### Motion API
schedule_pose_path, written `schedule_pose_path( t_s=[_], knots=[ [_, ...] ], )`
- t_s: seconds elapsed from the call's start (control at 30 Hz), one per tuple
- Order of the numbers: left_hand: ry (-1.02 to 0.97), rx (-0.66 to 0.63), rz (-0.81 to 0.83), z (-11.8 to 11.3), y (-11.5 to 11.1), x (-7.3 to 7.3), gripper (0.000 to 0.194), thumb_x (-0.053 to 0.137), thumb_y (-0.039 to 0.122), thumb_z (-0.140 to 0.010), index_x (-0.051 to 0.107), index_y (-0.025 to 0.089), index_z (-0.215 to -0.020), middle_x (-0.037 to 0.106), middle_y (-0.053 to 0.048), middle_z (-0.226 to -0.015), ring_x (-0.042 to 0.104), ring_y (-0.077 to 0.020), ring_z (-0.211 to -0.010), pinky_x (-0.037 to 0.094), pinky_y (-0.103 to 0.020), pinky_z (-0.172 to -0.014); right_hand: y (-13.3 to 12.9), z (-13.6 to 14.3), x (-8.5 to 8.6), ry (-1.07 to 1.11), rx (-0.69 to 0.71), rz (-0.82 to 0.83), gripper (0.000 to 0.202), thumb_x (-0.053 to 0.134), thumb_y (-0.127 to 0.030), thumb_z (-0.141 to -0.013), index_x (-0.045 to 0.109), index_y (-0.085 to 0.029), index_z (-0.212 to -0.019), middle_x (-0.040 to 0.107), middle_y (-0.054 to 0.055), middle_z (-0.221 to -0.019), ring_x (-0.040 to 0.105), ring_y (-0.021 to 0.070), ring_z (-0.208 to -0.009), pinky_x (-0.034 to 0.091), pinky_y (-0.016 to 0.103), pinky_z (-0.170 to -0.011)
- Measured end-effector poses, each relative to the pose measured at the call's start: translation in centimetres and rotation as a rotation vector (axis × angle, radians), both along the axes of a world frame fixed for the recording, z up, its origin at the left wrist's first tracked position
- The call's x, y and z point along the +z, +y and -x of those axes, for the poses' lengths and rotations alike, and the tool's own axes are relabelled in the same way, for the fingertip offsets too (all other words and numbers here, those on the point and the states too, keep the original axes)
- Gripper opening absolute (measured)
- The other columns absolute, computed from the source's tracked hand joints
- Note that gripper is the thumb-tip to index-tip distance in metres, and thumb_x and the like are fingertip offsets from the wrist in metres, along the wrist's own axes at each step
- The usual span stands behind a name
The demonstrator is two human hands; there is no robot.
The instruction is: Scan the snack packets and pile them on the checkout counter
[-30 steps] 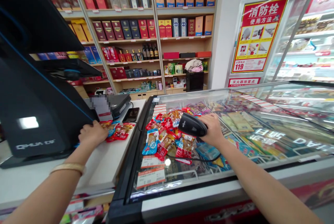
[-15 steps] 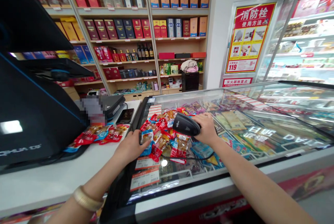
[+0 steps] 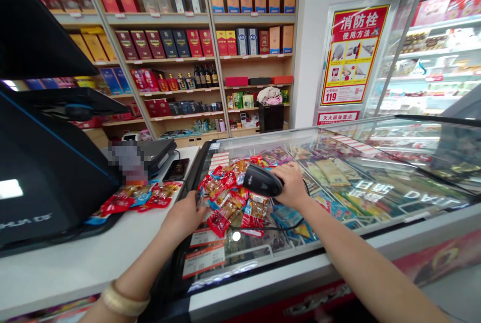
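In my right hand (image 3: 291,185) is a black handheld barcode scanner (image 3: 261,180), its head pointing left over a heap of small snack packets (image 3: 227,207). These are red, blue and clear vacuum packs with brownish food inside, lying on the glass lid of a chest freezer (image 3: 255,250). My left hand (image 3: 187,216) is at the heap's left edge, thumb and fingers curled around a snack packet (image 3: 203,193) that is mostly hidden. More red and blue packets (image 3: 141,196) lie on the white counter to the left.
A black checkout terminal (image 3: 45,162) stands on the counter (image 3: 139,243) at left, with a phone (image 3: 176,169) beyond it. The scanner's cable (image 3: 259,228) loops across the glass. Shelves of boxed bottles (image 3: 165,44) line the back wall.
My left hand has moved slightly left and down, and the blue packet under its thumb no longer shows on the heap. The scanner stays over the packets in my right hand.
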State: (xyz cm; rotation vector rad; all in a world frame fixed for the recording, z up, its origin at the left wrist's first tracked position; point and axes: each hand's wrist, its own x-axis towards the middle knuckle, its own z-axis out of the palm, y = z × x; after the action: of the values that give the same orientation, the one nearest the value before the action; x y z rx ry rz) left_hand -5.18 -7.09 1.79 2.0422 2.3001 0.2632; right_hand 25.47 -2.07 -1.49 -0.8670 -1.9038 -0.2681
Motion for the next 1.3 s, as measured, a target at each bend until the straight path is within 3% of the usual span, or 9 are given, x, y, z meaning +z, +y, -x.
schedule_pose_path(
  t_s=[0.2,0.3,0.47,0.63,0.73,0.87,1.0,1.1,1.3],
  knots=[
    [-0.136,0.0,-0.003,2.6,0.7,0.6,0.028,0.047,0.026,-0.082,0.074,0.018,-0.08,0.077,-0.013,-0.083,0.073,-0.0316,-0.085,0.051,-0.034,-0.072,0.0,-0.1,0.3,-0.036,-0.024,0.05,0.02,0.064,-0.027,-0.072,0.071,-0.023,-0.09,0.074,0.003,-0.082,0.062,0.021,-0.079,0.029,0.038,-0.086],
    [-0.521,0.045,-0.132,2.6,1.1,1.1,0.024,0.05,0.024,-0.081,0.074,0.018,-0.08,0.071,-0.006,-0.068,0.071,-0.0269,-0.074,0.053,-0.031,-0.066,0.0,-0.1,0.3,-0.046,-0.044,0.051,0.02,0.065,-0.028,-0.072,0.071,-0.023,-0.09,0.074,0.003,-0.08,0.062,0.0213,-0.078,0.029,0.039,-0.086],
    [-1.397,0.148,-0.349,-1.1,2.0,2.1,0.023,0.053,0.019,-0.087,0.07,0.018,-0.101,0.073,-0.003,-0.082,0.069,-0.0164,-0.068,0.06,-0.03,-0.066,0.2,-0.2,0.1,-0.006,-0.035,0.049,0.021,0.065,-0.029,-0.071,0.072,-0.023,-0.09,0.076,0.004,-0.082,0.062,0.0213,-0.078,0.03,0.039,-0.087],
    [-1.783,0.107,-0.394,-5.1,3.4,2.4,0.019,0.06,0.012,-0.082,0.068,0.015,-0.098,0.075,-0.007,-0.096,0.071,-0.0156,-0.079,0.062,-0.031,-0.073,0.2,-0.2,0.0,0.028,-0.031,0.044,0.024,0.064,-0.029,-0.07,0.072,-0.023,-0.091,0.076,0.004,-0.083,0.063,0.0219,-0.079,0.03,0.04,-0.086],
    [-1.643,0.043,-0.488,-5.6,4.0,1.0,0.021,0.069,0.021,-0.077,0.069,0.016,-0.098,0.076,-0.005,-0.096,0.071,-0.0167,-0.081,0.061,-0.031,-0.075,0.1,-0.2,0.1,0.036,-0.02,0.04,0.023,0.064,-0.029,-0.07,0.072,-0.023,-0.09,0.075,0.004,-0.081,0.063,0.0216,-0.078,0.03,0.039,-0.085],
    [-1.026,-0.023,-0.51,-4.7,4.1,-1.0,0.027,0.067,0.032,-0.078,0.073,0.017,-0.1,0.076,-0.003,-0.084,0.071,-0.0195,-0.073,0.055,-0.027,-0.066,0.0,-0.1,0.2,0.026,-0.015,0.057,0.023,0.064,-0.031,-0.071,0.072,-0.023,-0.092,0.076,0.004,-0.083,0.064,0.0216,-0.078,0.031,0.04,-0.086],
    [-0.604,-0.068,-0.556,-4.2,3.8,-1.4,0.035,0.058,0.038,-0.084,0.076,0.018,-0.106,0.077,-0.004,-0.08,0.069,-0.0201,-0.07,0.05,-0.026,-0.066,-0.1,-0.1,0.4,-0.008,-0.031,0.085,0.027,0.067,-0.035,-0.071,0.072,-0.023,-0.094,0.076,0.005,-0.086,0.064,0.0226,-0.081,0.031,0.04,-0.085],
    [-0.458,-0.082,-0.561,-4.3,3.7,-1.4,0.038,0.054,0.038,-0.085,0.077,0.018,-0.109,0.077,-0.005,-0.077,0.067,-0.0194,-0.063,0.049,-0.027,-0.068,-0.2,0.0,0.5,-0.038,-0.048,0.122,0.028,0.068,-0.037,-0.07,0.072,-0.023,-0.094,0.075,0.004,-0.082,0.062,0.0221,-0.078,0.031,0.039,-0.085],
    [-0.38,-0.081,-0.548,-4.5,3.7,-1.7,0.042,0.053,0.037,-0.087,0.077,0.018,-0.116,0.078,-0.008,-0.08,0.07,-0.0221,-0.069,0.049,-0.028,-0.071,-0.2,0.1,0.6,-0.061,-0.078,0.164,0.026,0.068,-0.035,-0.071,0.072,-0.023,-0.094,0.074,0.005,-0.082,0.062,0.0224,-0.08,0.03,0.038,-0.085]
  ],
)
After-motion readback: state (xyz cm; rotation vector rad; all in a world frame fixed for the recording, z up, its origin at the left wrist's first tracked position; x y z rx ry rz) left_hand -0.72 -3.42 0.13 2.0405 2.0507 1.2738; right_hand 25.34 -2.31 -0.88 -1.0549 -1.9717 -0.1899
